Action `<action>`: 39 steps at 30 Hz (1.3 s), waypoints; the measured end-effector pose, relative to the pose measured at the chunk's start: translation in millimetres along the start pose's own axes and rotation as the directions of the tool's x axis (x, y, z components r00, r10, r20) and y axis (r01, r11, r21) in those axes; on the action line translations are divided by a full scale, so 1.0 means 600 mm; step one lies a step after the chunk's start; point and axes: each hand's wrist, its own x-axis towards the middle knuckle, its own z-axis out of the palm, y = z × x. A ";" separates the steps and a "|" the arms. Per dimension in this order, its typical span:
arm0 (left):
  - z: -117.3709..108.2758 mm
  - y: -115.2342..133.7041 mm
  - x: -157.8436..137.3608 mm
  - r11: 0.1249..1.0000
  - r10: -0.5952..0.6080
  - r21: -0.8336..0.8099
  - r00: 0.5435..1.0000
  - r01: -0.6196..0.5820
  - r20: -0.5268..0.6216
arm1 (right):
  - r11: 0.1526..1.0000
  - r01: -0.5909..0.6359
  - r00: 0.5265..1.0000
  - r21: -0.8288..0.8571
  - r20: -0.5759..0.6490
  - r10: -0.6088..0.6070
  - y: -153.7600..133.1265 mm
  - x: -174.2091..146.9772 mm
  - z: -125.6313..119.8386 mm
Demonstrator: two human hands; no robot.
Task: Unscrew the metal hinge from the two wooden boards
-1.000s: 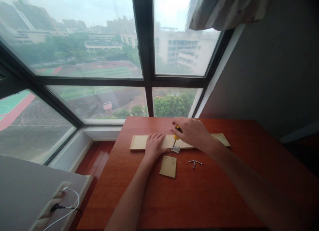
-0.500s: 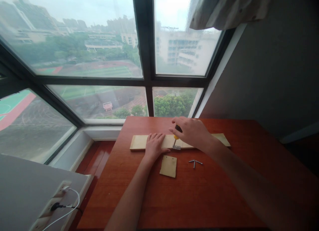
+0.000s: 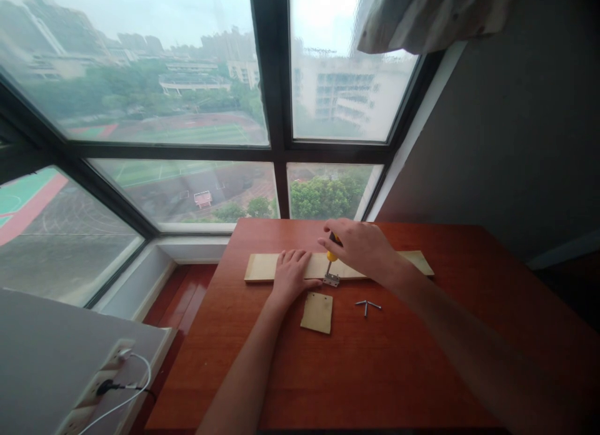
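A long pale wooden board (image 3: 261, 268) lies across the table. My left hand (image 3: 290, 274) rests flat on it, fingers spread, with the thumb close to a small metal hinge (image 3: 331, 280) at the board's near edge. In my right hand (image 3: 363, 244) is a screwdriver (image 3: 332, 255) with a yellow and black handle, held nearly upright. Its shaft points down to the hinge; whether a screw sits under the tip is too small to tell. Nearer to me lies a small thin wooden piece (image 3: 317, 313) with two holes, and right of it several screws (image 3: 366, 306).
The reddish-brown wooden table (image 3: 375, 372) stands against large windows with a dark frame (image 3: 280, 154). A curtain (image 3: 435, 16) hangs at the upper right. At the lower left, a wall socket strip (image 3: 98, 385) holds plugs with a white cable (image 3: 143, 391).
The hinge's near leaf has tipped down towards me and shows more of its plate. Both hands stay in nearly the same place, the screwdriver still in the right one.
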 end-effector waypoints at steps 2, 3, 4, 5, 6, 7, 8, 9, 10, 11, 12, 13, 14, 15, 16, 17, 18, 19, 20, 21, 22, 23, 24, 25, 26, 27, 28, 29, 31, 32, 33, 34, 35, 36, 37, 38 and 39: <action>-0.001 0.001 0.000 1.000 0.005 0.001 1.000 -0.005 -0.006 | 1.000 0.019 1.000 0.019 -0.003 -0.019 0.000 0.000 0.001; -0.002 0.001 0.000 1.000 0.008 0.001 1.000 -0.008 -0.008 | 0.999 0.032 0.999 0.032 -0.006 -0.032 0.001 0.000 0.001; -0.002 0.002 0.000 1.000 0.011 0.001 1.000 -0.011 -0.008 | 0.998 0.045 0.999 0.047 -0.008 -0.045 0.002 -0.001 0.001; -0.002 0.002 0.000 1.000 0.013 0.001 1.000 -0.013 -0.007 | 0.996 0.058 0.998 0.062 -0.007 -0.058 0.003 -0.002 0.000; -0.002 0.003 0.000 1.000 0.012 0.001 1.000 -0.012 -0.006 | 0.995 0.070 0.998 0.076 -0.006 -0.070 0.003 -0.004 -0.001; -0.002 0.003 0.000 1.000 0.011 0.003 1.000 -0.011 -0.006 | 0.993 0.080 0.997 0.086 -0.004 -0.080 0.004 -0.004 -0.003; -0.002 0.003 0.000 1.000 0.008 0.005 1.000 -0.008 -0.005 | 0.993 0.083 0.997 0.088 -0.002 -0.083 0.004 -0.005 -0.004; -0.001 0.003 0.001 1.000 0.006 0.007 1.000 -0.006 -0.003 | 0.994 0.075 0.997 0.078 -0.001 -0.075 0.004 -0.005 -0.006; 0.000 0.004 0.001 1.000 0.004 0.008 1.000 -0.004 0.000 | 0.997 0.055 0.998 0.058 -0.002 -0.055 0.003 -0.004 -0.007; 0.000 0.004 0.001 1.000 0.001 0.009 1.000 -0.001 0.002 | 0.999 0.034 0.999 0.035 0.002 -0.034 0.003 -0.003 -0.007; 0.000 0.004 0.001 1.000 -0.002 0.008 1.000 0.002 0.004 | 1.000 0.016 1.000 0.016 0.007 -0.016 0.002 -0.002 -0.007; 0.001 0.004 0.001 1.000 -0.004 0.007 1.000 0.004 0.006 | 1.000 0.005 1.000 0.005 0.012 -0.005 0.002 -0.001 -0.006; 0.001 0.004 0.000 1.000 -0.005 0.005 1.000 0.005 0.007 | 1.000 0.002 1.000 0.004 0.012 -0.002 0.002 0.000 -0.006; 0.000 0.004 0.000 1.000 -0.005 0.003 1.000 0.005 0.008 | 1.000 0.009 1.000 0.011 0.012 -0.009 0.003 0.000 -0.004; 0.000 0.004 0.000 1.000 -0.005 0.002 1.000 0.005 0.007 | 0.999 0.022 1.000 0.024 0.010 -0.023 0.003 0.000 -0.003; -0.001 0.004 -0.001 1.000 -0.005 0.001 1.000 0.005 0.007 | 0.998 0.040 0.999 0.041 0.008 -0.041 0.005 0.000 -0.002; -0.001 0.005 -0.001 1.000 -0.006 -0.001 1.000 0.006 0.007 | 0.996 0.060 0.998 0.060 0.007 -0.060 0.006 -0.001 -0.002; -0.002 0.005 -0.001 1.000 -0.006 -0.003 1.000 0.006 0.007 | 0.994 0.079 0.997 0.079 0.010 -0.080 0.007 -0.001 -0.002; -0.002 0.006 -0.002 1.000 -0.005 -0.003 1.000 0.005 0.006 | 0.991 0.093 0.995 0.095 0.014 -0.094 0.007 -0.002 -0.002; -0.003 0.006 -0.002 1.000 -0.004 -0.004 1.000 0.004 0.006 | 0.990 0.097 0.995 0.103 0.017 -0.100 0.008 -0.002 -0.002; -0.003 0.007 -0.002 1.000 -0.001 -0.004 1.000 0.001 0.005 | 0.991 0.092 0.995 0.101 0.019 -0.094 0.007 -0.003 -0.003; -0.003 0.008 -0.002 1.000 0.002 -0.004 1.000 -0.002 0.005 | 0.993 0.077 0.997 0.089 0.020 -0.079 0.006 -0.002 -0.004; -0.002 0.008 -0.002 1.000 0.002 -0.003 1.000 -0.002 0.003 | 0.996 0.056 0.998 0.070 0.020 -0.058 0.005 -0.002 -0.004; -0.002 0.009 -0.002 1.000 0.001 -0.002 1.000 -0.001 0.002 | 0.998 0.032 0.999 0.048 0.020 -0.033 0.004 -0.001 -0.004; -0.002 0.009 -0.002 1.000 -0.002 0.000 1.000 0.002 0.004 | 1.000 0.009 1.000 0.027 0.020 -0.009 0.003 0.001 -0.004; -0.001 0.009 -0.002 1.000 -0.006 0.002 1.000 0.006 0.006 | 1.000 -0.009 1.000 0.010 0.020 0.009 0.002 0.002 -0.003; -0.001 0.009 -0.002 1.000 -0.010 0.004 1.000 0.009 0.009 | 1.000 -0.022 1.000 -0.001 0.020 0.022 0.002 0.003 -0.003; -0.001 0.009 -0.002 1.000 -0.012 0.005 1.000 0.012 0.012 | 1.000 -0.030 0.999 -0.006 0.017 0.030 0.002 0.003 -0.002; -0.001 0.009 -0.002 1.000 -0.010 0.001 1.000 0.010 0.018 | 1.000 -0.014 1.000 0.019 0.020 0.013 0.004 0.002 -0.002; -0.001 0.009 -0.002 1.000 -0.007 -0.003 1.000 0.007 0.017 | 0.999 0.010 1.000 0.047 0.026 -0.011 0.006 0.001 -0.003; -0.001 0.009 -0.002 1.000 -0.001 -0.008 1.000 0.001 0.014 | 0.996 0.039 0.999 0.083 0.033 -0.042 0.008 0.000 -0.003; -0.001 0.009 -0.003 1.000 0.005 -0.010 1.000 -0.005 0.009 | 0.991 0.068 0.997 0.118 0.038 -0.073 0.009 -0.001 -0.004; -0.001 0.009 -0.003 1.000 0.011 -0.010 1.000 -0.011 0.005 | 0.986 0.088 0.995 0.143 0.036 -0.094 0.010 -0.002 -0.004; -0.001 0.009 -0.004 1.000 0.016 -0.008 1.000 -0.016 0.001 | 0.984 0.094 0.995 0.153 0.028 -0.100 0.010 -0.002 -0.005; 0.000 0.009 -0.004 1.000 0.017 -0.006 1.000 -0.017 -0.001 | 0.986 0.081 0.996 0.143 0.018 -0.084 0.010 -0.002 -0.004; 0.000 0.009 -0.004 1.000 0.016 -0.004 1.000 -0.016 0.000 | 0.992 0.052 0.998 0.118 0.011 -0.054 0.010 -0.002 -0.004; 0.001 0.009 -0.004 1.000 0.014 -0.003 1.000 -0.014 0.000 | 0.996 0.015 1.000 0.085 0.007 -0.016 0.009 -0.001 -0.003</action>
